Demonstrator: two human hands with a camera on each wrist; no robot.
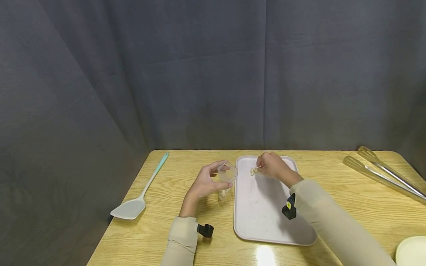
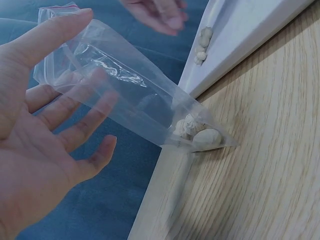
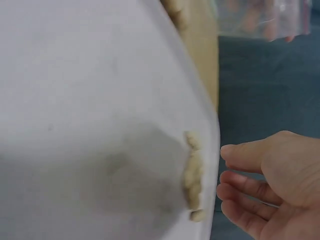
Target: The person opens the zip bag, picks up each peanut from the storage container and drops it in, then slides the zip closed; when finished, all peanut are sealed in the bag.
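A clear zip-lock bag (image 2: 135,75) hangs from my left hand (image 1: 207,181), which grips it near its mouth between thumb and fingers. Several peanuts in shells (image 2: 206,139) lie in the bag's lower corner, down by the wooden table. Over the far end of the pale tray (image 1: 256,221) is my right hand (image 1: 271,165), its fingers loosely bent. In the right wrist view a gap shows between that thumb and the fingers, with nothing held. Just beside its fingertips, several more peanuts (image 3: 194,175) lie in a row along the tray's rim.
To the left lies a spatula (image 1: 133,207) with a mint handle. Metal tongs (image 1: 387,177) rest at the table's right side, and part of a cream-coloured round dish (image 1: 412,253) shows at the lower right corner. A dark curtain (image 1: 206,74) hangs behind the table.
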